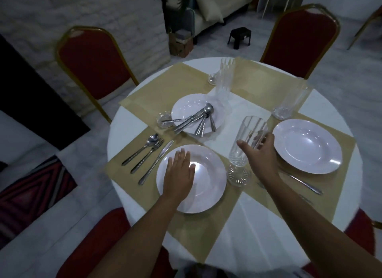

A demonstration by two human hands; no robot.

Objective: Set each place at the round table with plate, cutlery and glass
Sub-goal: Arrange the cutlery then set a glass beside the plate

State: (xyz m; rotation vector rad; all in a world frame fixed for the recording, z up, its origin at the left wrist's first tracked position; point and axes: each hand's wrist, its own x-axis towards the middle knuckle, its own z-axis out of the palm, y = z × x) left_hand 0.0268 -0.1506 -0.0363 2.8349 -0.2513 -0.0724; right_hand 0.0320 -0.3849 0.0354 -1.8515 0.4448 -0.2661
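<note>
Cutlery set, far left: spoon, fork and knife lie side by side on the tan placemat, just left of your near plate.
Your left hand: lies flat on the near plate, fingers straight and released, gripping nothing.
Centre stack: a white plate carries a loose heap of spare cutlery; a small glass dish touches its left rim.
Far glasses: two tall clear glasses stand beyond the stack, blurred.
Stemmed glass: upright, foot on the tabletop between the near plate and the right plate.
Your right hand: fingers curl round the stemmed glass's bowl, thumb on the near side; you're grasping it.
Tumbler: stands beyond the right plate.
Right plate: sits on its own placemat, a cutlery handle showing past your forearm.
</note>
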